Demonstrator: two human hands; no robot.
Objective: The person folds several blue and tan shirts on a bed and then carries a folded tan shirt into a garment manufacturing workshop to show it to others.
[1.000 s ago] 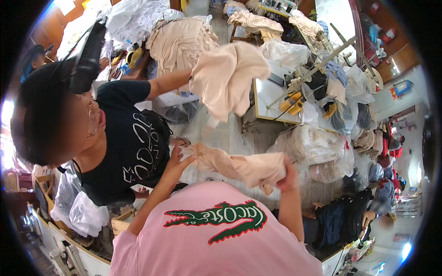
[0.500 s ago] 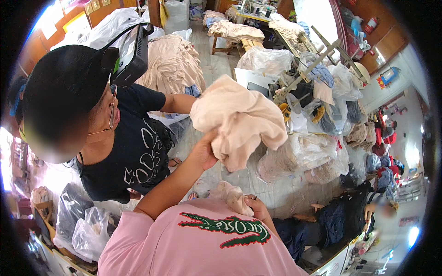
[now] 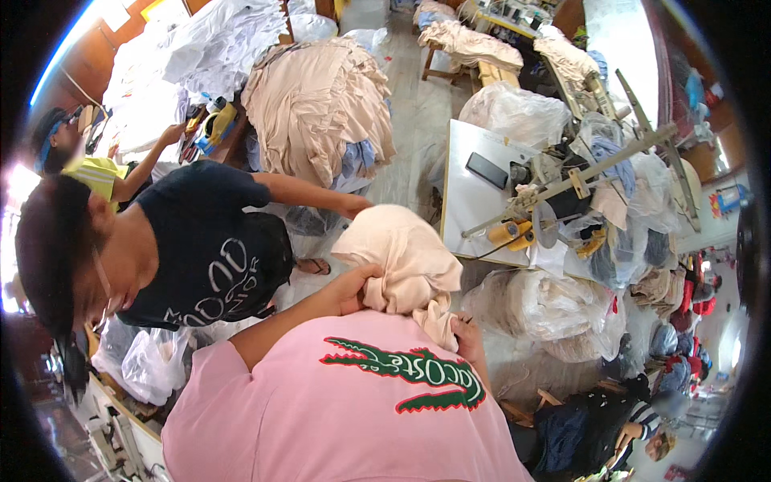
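I hold a bundle of beige cloth (image 3: 405, 257) in front of my chest, above my pink shirt. My left hand (image 3: 351, 291) grips the bundle's left side, fingers dug into the folds. My right hand (image 3: 468, 337) clutches the lower end of the same cloth near my shirt. A person in a dark printed T-shirt (image 3: 205, 241) stands close on my left, one arm stretched out so that a hand (image 3: 356, 206) reaches the top of the bundle.
A big heap of beige garments (image 3: 317, 104) lies behind. A white sewing table (image 3: 474, 201) with a phone and yellow thread spools stands to the right, among plastic bags of cloth (image 3: 538, 305). Another person in yellow (image 3: 96, 173) works far left; someone sits at the lower right (image 3: 618, 426).
The cloth bundle has come down closer to my chest. My left hand shifted from under it to its left side, and my right hand rose to grip its lower end.
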